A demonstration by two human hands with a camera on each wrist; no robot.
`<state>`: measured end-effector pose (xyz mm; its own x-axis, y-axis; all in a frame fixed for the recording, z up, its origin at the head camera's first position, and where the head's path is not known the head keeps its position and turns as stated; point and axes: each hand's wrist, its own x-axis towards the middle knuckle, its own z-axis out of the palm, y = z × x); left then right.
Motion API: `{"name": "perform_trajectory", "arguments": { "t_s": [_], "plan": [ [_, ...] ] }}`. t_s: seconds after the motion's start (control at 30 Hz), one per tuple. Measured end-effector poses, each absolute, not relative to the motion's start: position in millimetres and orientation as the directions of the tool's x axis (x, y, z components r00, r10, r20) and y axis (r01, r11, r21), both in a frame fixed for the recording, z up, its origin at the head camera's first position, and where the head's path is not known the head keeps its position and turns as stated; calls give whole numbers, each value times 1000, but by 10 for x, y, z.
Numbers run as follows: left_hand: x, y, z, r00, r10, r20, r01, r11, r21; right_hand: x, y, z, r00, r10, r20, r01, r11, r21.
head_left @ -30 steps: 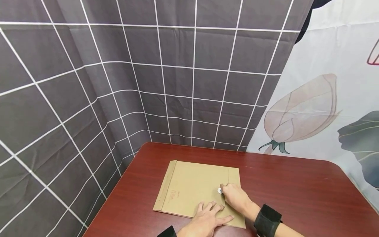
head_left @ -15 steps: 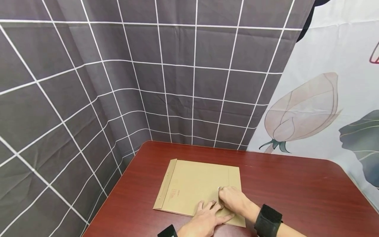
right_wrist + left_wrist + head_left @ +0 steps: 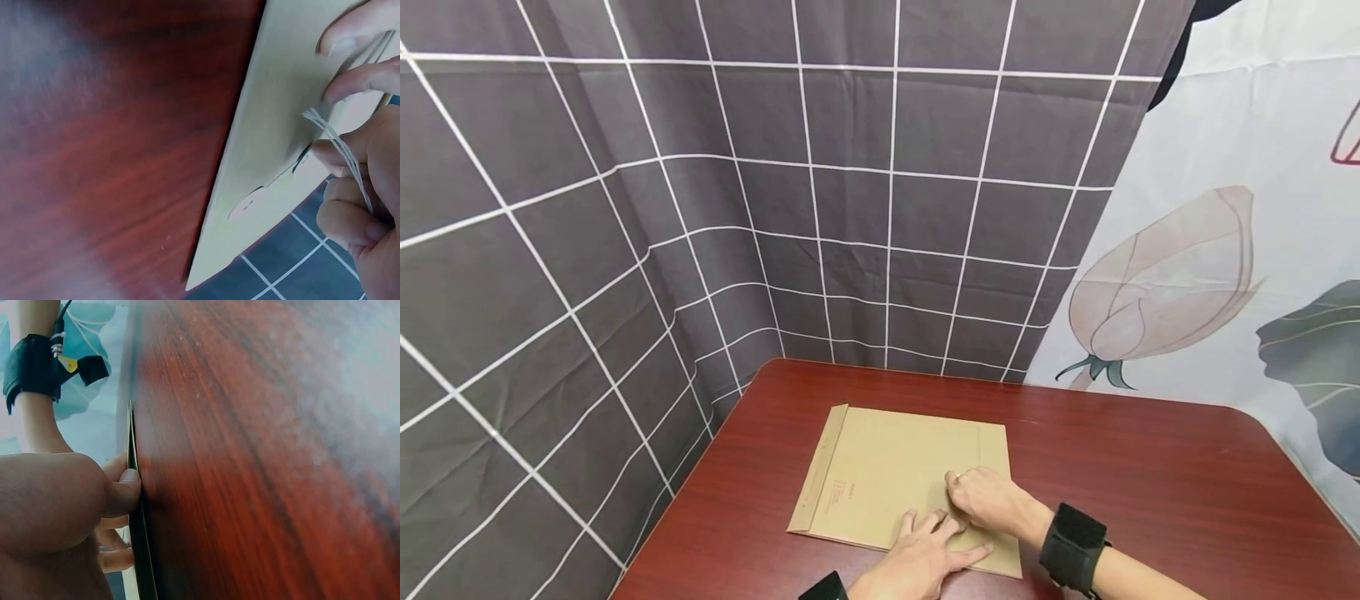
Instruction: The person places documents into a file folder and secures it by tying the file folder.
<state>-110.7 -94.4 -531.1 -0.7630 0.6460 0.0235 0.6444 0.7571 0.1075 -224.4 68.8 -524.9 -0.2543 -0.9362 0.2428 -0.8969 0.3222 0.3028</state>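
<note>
A tan kraft paper document envelope (image 3: 895, 450) lies flat on the table. My left hand (image 3: 917, 554) rests on its near edge with fingers spread and straight. In the left wrist view the thumb lies at the envelope's thin edge (image 3: 140, 537). My right hand (image 3: 988, 498) is over the envelope's right part, fingers curled, and grips a white string (image 3: 342, 150) whose frayed end sticks out. Beside those fingers, in the right wrist view, a round paper button (image 3: 248, 203) shows on the envelope. A second button is partly hidden by the fingertips.
The envelope sits on a reddish-brown wooden table (image 3: 1135, 483). A grey cloth with white grid lines (image 3: 850, 200) hangs behind and to the left. On the right hangs a white cloth with a flower print (image 3: 1172, 275). Each wrist wears a black band (image 3: 1075, 546).
My right hand has shifted slightly left over the envelope, and the white button seen beside its fingertips a second ago is covered in the head view. My left hand has stayed in place.
</note>
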Motion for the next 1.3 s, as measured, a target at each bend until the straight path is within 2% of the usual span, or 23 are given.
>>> {"name": "perform_trajectory", "arguments": {
  "t_s": [0.33,0.7,0.83,0.9,1.0,1.13,1.3],
  "plan": [
    [-1115,-952,-5297,-764,645,-15,631,751,195,-2352,610,-5176,-154,-978,144,-867,203,455],
    [-1111,-964,-5282,-765,644,-16,630,752,192,-2502,527,-5158,28,-999,42,-784,4,621],
    [-1113,-936,-5303,-767,641,-17,629,758,170,-2604,523,-5176,60,-997,39,-789,-24,614],
    [-1109,-922,-5312,-768,640,-11,630,760,159,-2654,533,-5182,36,-998,48,-837,-4,548],
    [-1109,-908,-5315,-769,640,-6,631,760,152,-2721,557,-5188,-54,-996,74,-915,79,395],
    [-1112,-915,-5311,-767,642,2,634,757,156,-2788,589,-5215,-236,-965,115,-965,247,90],
    [-1122,-937,-5314,-762,647,26,644,752,141,-2822,638,-5253,-485,-859,165,-863,440,-251]
  ]
}}
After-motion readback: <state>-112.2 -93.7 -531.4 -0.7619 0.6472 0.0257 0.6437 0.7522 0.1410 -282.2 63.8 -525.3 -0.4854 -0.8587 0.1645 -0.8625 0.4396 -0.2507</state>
